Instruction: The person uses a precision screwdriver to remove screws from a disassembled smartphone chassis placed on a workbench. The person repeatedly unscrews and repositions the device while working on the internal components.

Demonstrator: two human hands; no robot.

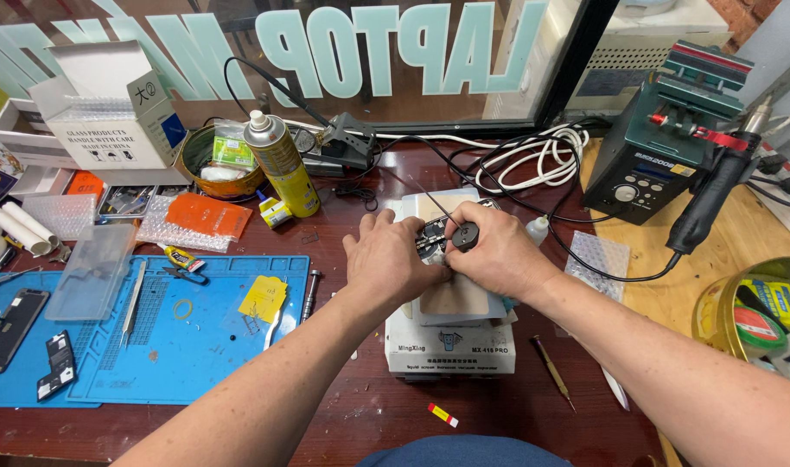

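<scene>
I see both hands meet on the white heating station [449, 348]. My left hand [393, 259] presses flat on the opened phone [431, 238] atop it; my right hand [497, 252] pinches a round black suction cup [465, 235]. Beyond the station stands a yellow spray can [283, 164].

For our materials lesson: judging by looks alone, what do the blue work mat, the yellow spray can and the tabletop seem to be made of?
Blue work mat: probably silicone or rubber; matte, with moulded grid and tray recesses.
Yellow spray can: likely metal; glossy printed body, silvery shoulder, white plastic-looking nozzle.
Tabletop: looks like dark reddish varnished wood or laminate; faint sheen, so which one is unclear.
</scene>
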